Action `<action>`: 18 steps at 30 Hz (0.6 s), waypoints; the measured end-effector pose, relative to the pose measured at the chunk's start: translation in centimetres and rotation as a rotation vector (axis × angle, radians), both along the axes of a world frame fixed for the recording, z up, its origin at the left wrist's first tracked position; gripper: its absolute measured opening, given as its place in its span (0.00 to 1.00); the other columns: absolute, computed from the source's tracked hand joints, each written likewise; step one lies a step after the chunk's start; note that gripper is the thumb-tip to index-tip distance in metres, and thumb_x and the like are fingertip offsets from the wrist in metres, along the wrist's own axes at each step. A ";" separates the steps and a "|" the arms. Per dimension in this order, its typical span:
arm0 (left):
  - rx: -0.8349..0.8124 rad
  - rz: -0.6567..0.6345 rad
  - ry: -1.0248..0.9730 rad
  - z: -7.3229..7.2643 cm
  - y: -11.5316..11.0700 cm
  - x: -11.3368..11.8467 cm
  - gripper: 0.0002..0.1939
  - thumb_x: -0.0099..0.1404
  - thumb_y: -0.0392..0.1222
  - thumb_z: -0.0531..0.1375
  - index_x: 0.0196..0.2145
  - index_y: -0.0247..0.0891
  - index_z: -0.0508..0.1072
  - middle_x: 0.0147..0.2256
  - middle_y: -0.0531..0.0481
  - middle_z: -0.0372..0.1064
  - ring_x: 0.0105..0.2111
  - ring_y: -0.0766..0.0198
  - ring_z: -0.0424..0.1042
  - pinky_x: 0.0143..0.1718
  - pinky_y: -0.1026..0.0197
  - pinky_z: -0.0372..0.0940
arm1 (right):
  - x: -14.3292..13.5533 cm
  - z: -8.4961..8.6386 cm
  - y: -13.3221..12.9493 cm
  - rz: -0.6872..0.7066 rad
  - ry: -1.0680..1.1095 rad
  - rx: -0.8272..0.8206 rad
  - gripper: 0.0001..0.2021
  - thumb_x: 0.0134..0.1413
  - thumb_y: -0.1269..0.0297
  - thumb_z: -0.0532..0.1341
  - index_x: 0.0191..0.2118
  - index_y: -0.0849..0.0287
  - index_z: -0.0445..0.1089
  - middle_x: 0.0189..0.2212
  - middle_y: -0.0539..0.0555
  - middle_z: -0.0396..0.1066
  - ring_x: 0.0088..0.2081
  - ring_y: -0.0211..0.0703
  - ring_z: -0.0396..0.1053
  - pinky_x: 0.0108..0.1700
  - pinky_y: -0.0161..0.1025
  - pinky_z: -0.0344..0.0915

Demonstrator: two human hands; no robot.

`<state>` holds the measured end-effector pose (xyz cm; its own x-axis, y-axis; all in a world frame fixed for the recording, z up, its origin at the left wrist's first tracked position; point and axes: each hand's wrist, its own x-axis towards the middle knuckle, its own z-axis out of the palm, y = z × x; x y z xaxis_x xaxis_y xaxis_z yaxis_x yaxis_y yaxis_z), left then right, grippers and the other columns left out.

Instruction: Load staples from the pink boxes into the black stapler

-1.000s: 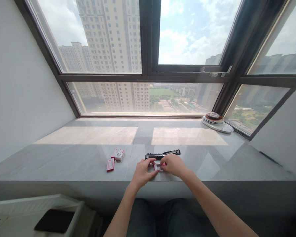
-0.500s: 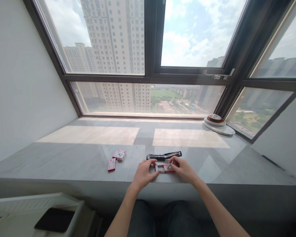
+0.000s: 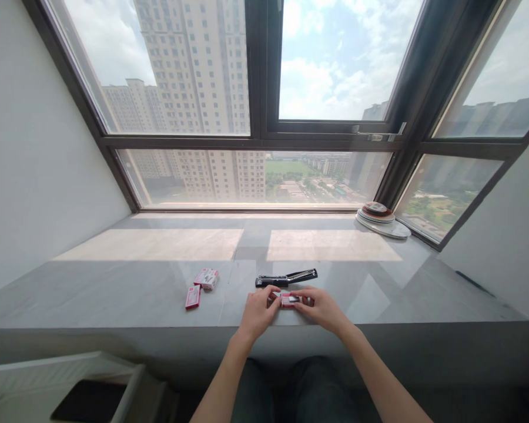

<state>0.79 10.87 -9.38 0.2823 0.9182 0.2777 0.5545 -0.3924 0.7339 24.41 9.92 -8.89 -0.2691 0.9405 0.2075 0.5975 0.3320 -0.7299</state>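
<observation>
Between my two hands is a small red-and-white staple box (image 3: 285,301), close to the sill's front edge. My left hand (image 3: 261,306) grips its left end with thumb and fingers. At the other end, my right hand (image 3: 316,303) has its fingers closed on the box. A short grey strip of staples (image 3: 294,299) shows on top of the box by my right fingertips; whether those fingers also pinch it is hard to see. Just behind the hands lies a black stapler (image 3: 272,281), its upper arm swung open to the right.
Two more red-and-white boxes (image 3: 193,297) (image 3: 207,278) lie to the left on the grey stone sill (image 3: 114,294). A stack of plates (image 3: 381,218) stands in the far right corner by the window. Below left is a white plastic bin (image 3: 114,367) with a dark flat object (image 3: 86,402).
The staple box, earlier pulled open with its tray showing, is now pushed together. My hands have come closer to each other. The view has shifted slightly to the right.
</observation>
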 end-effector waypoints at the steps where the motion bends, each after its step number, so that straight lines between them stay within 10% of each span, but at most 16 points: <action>1: -0.007 -0.018 -0.009 0.0 0.1 -0.1 0.13 0.68 0.49 0.56 0.47 0.45 0.74 0.35 0.52 0.76 0.32 0.63 0.71 0.37 0.61 0.61 | -0.2 0.0 0.0 -0.002 -0.009 0.009 0.17 0.58 0.53 0.64 0.50 0.52 0.78 0.31 0.51 0.70 0.32 0.41 0.67 0.36 0.36 0.61; 8: 0.129 0.255 0.175 0.4 3.6 -3.3 0.22 0.62 0.52 0.63 0.52 0.47 0.72 0.38 0.50 0.71 0.42 0.56 0.70 0.43 0.58 0.59 | -2.2 0.8 -0.3 -0.034 -0.056 0.099 0.12 0.59 0.53 0.63 0.41 0.53 0.79 0.29 0.50 0.71 0.31 0.41 0.66 0.36 0.36 0.60; 18: 0.062 0.189 0.240 -1.4 2.6 -3.3 0.16 0.62 0.57 0.63 0.46 0.51 0.76 0.33 0.52 0.72 0.40 0.56 0.69 0.41 0.58 0.53 | -6.0 2.3 4.4 0.012 -0.105 0.147 0.09 0.60 0.58 0.63 0.42 0.53 0.78 0.29 0.50 0.71 0.32 0.42 0.66 0.37 0.36 0.60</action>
<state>-2.53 13.45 -10.81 0.1726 0.9440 0.2810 0.7766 -0.3060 0.5507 18.38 14.36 -6.57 -0.3076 0.8987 0.3125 0.6633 0.4380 -0.6067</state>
